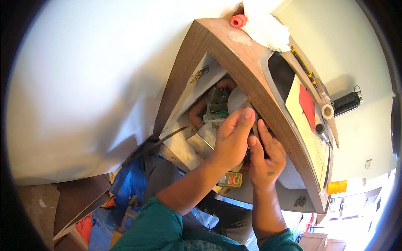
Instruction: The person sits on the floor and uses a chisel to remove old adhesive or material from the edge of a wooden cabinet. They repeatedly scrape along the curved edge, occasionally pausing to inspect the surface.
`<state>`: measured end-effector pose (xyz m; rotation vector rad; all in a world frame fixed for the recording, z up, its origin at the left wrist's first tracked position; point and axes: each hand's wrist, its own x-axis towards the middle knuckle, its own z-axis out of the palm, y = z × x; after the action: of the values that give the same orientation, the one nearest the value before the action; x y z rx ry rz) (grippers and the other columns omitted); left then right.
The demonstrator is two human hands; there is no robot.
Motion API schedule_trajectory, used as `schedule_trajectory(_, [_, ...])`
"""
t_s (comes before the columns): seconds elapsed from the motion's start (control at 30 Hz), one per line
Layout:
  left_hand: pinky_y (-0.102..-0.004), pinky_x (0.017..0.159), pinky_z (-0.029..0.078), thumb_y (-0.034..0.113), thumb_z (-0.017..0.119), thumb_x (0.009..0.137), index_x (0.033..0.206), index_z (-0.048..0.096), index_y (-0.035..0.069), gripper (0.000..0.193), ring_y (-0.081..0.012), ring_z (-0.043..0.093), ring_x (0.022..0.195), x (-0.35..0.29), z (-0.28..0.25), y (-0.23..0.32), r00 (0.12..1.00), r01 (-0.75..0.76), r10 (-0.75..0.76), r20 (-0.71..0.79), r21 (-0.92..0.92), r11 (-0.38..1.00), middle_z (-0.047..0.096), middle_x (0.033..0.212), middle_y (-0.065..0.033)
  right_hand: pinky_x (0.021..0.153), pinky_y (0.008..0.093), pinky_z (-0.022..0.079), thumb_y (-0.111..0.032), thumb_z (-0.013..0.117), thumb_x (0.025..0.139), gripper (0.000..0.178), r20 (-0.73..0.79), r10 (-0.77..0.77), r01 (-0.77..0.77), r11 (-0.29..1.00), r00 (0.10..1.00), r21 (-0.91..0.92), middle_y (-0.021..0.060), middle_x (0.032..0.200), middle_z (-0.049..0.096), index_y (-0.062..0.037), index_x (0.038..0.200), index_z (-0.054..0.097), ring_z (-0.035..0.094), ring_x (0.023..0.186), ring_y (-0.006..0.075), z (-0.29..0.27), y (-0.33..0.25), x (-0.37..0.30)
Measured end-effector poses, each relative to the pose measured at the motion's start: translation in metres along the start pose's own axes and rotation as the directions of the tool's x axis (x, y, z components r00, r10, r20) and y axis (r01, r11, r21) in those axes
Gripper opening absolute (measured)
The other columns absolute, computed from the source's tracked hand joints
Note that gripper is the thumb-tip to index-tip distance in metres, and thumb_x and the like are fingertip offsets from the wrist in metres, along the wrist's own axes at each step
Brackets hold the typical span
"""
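Observation:
Both my hands are raised inside the open front of a wood-grain cabinet [234,58], close under its top edge. My left hand [234,136] is closed, its thumb pressed against the upper part of a thin brownish strip [256,121]. Just to the right and lower, my right hand [268,161] pinches toward the same strip with thumb and fingers. The fingers hide much of the strip, and its kind cannot be made out. Below them, a small yellow and grey handheld meter [231,179] lies on the cabinet's lower ledge.
Inside the cabinet, an arm [197,113] shows, perhaps a reflection. On top lie a white cloth [268,31], a yellow-black tool [303,65], a red sheet [307,108], a tape roll [327,111] and a black cylinder [346,104]. Blue sheeting [130,180] covers the floor.

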<state>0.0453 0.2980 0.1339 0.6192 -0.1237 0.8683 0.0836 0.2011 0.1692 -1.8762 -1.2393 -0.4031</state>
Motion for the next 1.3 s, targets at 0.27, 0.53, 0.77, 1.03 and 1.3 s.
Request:
schedule_trajectory(0.27, [-0.0264, 0.096, 0.044, 0.031, 0.043, 0.111, 0.120, 0.060, 0.000, 0.036, -0.0086, 0.056, 0.106, 0.003, 0.003, 0.003, 1.000, 0.023, -0.025, -0.018, -0.104, 0.994, 0.064, 0.114, -0.0040, 0.096, 0.0344, 0.050, -0.003, 0.076, 0.086, 0.039, -0.005, 0.027, -0.027, 0.998, 1.000, -0.048, 0.0228, 0.119, 0.069, 0.0024, 0.124, 0.070, 0.067, 0.109, 0.0299, 0.001, -0.004, -0.002])
schedule_trajectory(0.53, [-0.0248, 0.090, 0.049, 0.034, 0.041, 0.112, 0.116, 0.060, -0.001, 0.040, -0.0097, 0.061, 0.099, 0.000, 0.001, 0.003, 0.999, 0.000, 0.002, -0.053, 0.048, 0.999, 0.067, 0.108, -0.0051, 0.085, 0.0364, 0.055, -0.010, 0.072, 0.092, 0.058, 0.389, 0.025, 0.121, 0.930, 0.921, -0.347, 0.0210, 0.121, 0.063, -0.0029, 0.145, 0.052, 0.068, 0.103, 0.0330, -0.031, -0.026, 0.009])
schedule_trajectory(0.77, [-0.0272, 0.080, 0.054, 0.038, 0.038, 0.112, 0.114, 0.060, 0.000, 0.044, -0.0120, 0.065, 0.086, -0.004, 0.005, 0.002, 0.998, 0.019, -0.011, -0.055, 0.142, 0.990, 0.069, 0.097, -0.0077, 0.064, 0.0337, 0.056, -0.022, 0.065, 0.100, 0.038, 0.294, 0.392, -0.481, 0.796, 0.872, 0.367, 0.0124, 0.096, 0.062, 0.0002, 0.126, 0.050, 0.066, 0.076, 0.0261, -0.035, -0.003, -0.035])
schedule_trajectory(1.03, [-0.0293, 0.071, 0.052, 0.036, 0.045, 0.110, 0.103, 0.063, -0.002, 0.042, -0.0106, 0.064, 0.080, -0.003, 0.011, 0.005, 0.990, -0.040, 0.077, -0.120, 0.281, 0.959, 0.069, 0.089, -0.0067, 0.045, 0.0292, 0.046, -0.038, 0.051, 0.106, 0.040, 0.692, 0.486, -0.709, -0.188, 0.534, 0.680, 0.0058, 0.066, 0.054, -0.0018, 0.121, 0.053, 0.056, 0.050, 0.0212, -0.018, -0.011, -0.018])
schedule_trajectory(1.3, [-0.0418, 0.053, 0.046, 0.028, 0.054, 0.106, 0.076, 0.058, -0.003, 0.043, -0.0306, 0.062, 0.053, 0.005, 0.005, 0.012, 0.986, -0.105, 0.164, 0.000, 0.768, 0.631, 0.058, 0.059, -0.0170, 0.038, 0.0248, 0.033, -0.032, 0.045, 0.109, 0.034, 0.718, 0.354, -0.603, -0.391, 0.599, 0.695, -0.0036, 0.055, 0.040, -0.0007, 0.121, 0.053, 0.038, 0.041, 0.0104, -0.025, 0.012, -0.009])
